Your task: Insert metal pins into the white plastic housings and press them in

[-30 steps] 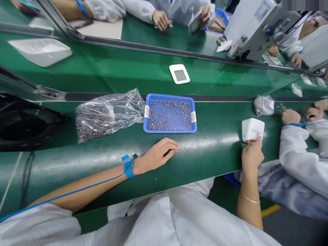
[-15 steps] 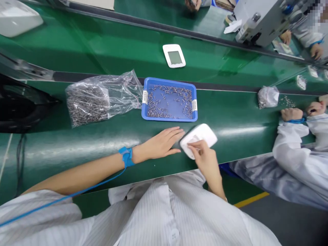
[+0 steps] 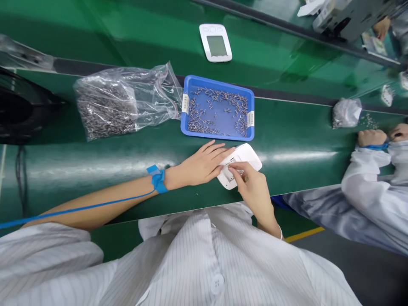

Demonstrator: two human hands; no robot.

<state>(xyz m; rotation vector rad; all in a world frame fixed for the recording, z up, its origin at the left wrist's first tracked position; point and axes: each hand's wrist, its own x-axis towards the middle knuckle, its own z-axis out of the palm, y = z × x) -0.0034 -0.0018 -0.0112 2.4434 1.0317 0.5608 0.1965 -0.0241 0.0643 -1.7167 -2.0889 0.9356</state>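
A white plastic device (image 3: pixel 250 156) lies on the green bench close to me, with an open recess showing metal contacts. My left hand (image 3: pixel 204 163) lies flat, fingers stretched out, its fingertips and thumb touching the device's left edge. Over the recess, my right hand (image 3: pixel 253 185) is closed in a pinch of thumb and index finger. Whatever sits between those fingertips is too small to make out. Just beyond the device stands a blue tray (image 3: pixel 219 137) with many small screws (image 3: pixel 197 123) scattered inside. A blue strap (image 3: pixel 157 178) with a cord circles my left wrist.
Left of the tray lies a clear plastic bag (image 3: pixel 106 106) full of screws. Farther back rests a white device with a grey screen (image 3: pixel 217 45). At right are another bag (image 3: pixel 347 112) and a co-worker's hands (image 3: pixel 371 138). A black object (image 3: pixel 25 110) stands at far left.
My left hand has moved right onto the device's edge. The device has shifted slightly, and its recess shows more clearly. My right hand keeps its pinch there. The whole view has shifted.
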